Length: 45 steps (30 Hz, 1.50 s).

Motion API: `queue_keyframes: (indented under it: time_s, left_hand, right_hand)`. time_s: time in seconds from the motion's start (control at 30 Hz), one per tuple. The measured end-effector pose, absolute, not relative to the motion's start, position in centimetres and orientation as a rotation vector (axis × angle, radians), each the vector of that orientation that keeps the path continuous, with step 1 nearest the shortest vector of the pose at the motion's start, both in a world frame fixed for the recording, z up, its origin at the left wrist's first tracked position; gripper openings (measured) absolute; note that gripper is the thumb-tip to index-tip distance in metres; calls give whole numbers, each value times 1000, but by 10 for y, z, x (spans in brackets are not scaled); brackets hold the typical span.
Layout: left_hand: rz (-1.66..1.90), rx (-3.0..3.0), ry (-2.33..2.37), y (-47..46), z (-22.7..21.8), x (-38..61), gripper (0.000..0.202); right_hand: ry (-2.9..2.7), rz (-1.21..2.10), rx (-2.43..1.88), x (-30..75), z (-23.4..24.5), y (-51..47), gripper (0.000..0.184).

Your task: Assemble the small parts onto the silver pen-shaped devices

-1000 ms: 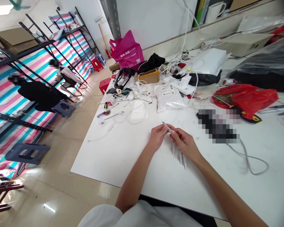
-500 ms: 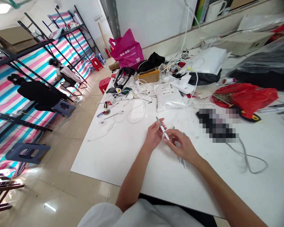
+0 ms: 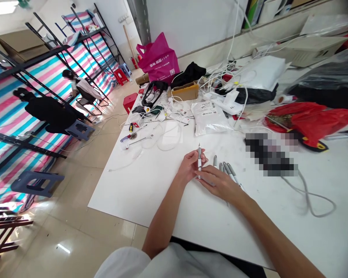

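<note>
A white and grey pen (image 3: 199,157) stands nearly upright between my two hands, its tip pointing away from me. My left hand (image 3: 188,166) is closed around the pen's barrel from the left. At the pen's lower end, my right hand (image 3: 217,180) pinches it between thumb and fingers. Several similar grey and white pens (image 3: 229,170) lie on the white table (image 3: 139,193) just beyond my right hand, which partly covers them.
A white plastic package (image 3: 211,119) lies ahead, with tangled white cables (image 3: 176,116) and screwdrivers (image 3: 127,138) to its left. Red plastic bags (image 3: 321,119) and a blurred dark object (image 3: 269,154) with a grey cable are on the right. Two people sit at the far left.
The pen has turned from a leftward slant to nearly upright. My right hand has shifted left and down to the pen's lower end, showing more of the pens behind it.
</note>
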<state>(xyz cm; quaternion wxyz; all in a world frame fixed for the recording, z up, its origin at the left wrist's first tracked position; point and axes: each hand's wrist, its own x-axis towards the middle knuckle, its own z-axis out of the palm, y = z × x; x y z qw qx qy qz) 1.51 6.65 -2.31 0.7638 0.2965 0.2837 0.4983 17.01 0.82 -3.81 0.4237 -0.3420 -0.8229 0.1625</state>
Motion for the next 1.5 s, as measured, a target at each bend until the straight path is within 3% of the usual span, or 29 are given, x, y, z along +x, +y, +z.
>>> queue_keyframes:
  time_s: [0.33, 0.63, 0.87, 1.07, 1.27, 1.37, 1.5]
  left_hand:
    - [1054, 683, 625, 65, -19, 15, 38]
    - [1055, 804, 764, 70, -21, 16, 48]
    - [1053, 1126, 874, 69, -16, 13, 61]
    - [1063, 1259, 948, 62, -10, 4, 55]
    - [1039, 1233, 943, 22, -12, 19, 63]
    - [906, 1324, 860, 5, -13, 40, 60]
    - [851, 1794, 1002, 10, -18, 49, 40]
  right_hand:
    - [-2101, 380, -859, 171, -40, 8, 33]
    - [-2050, 357, -923, 173, -44, 10, 41]
    - [-2058, 383, -991, 174, -40, 13, 33]
    - [-2176, 356, -1123, 185, -23, -5, 53]
    - [-1888, 380, -1328, 207, -34, -67, 63]
    - [-1798, 463, -1448, 209, -39, -96, 51]
    - [-1687, 390, -1543, 219, -40, -105, 38]
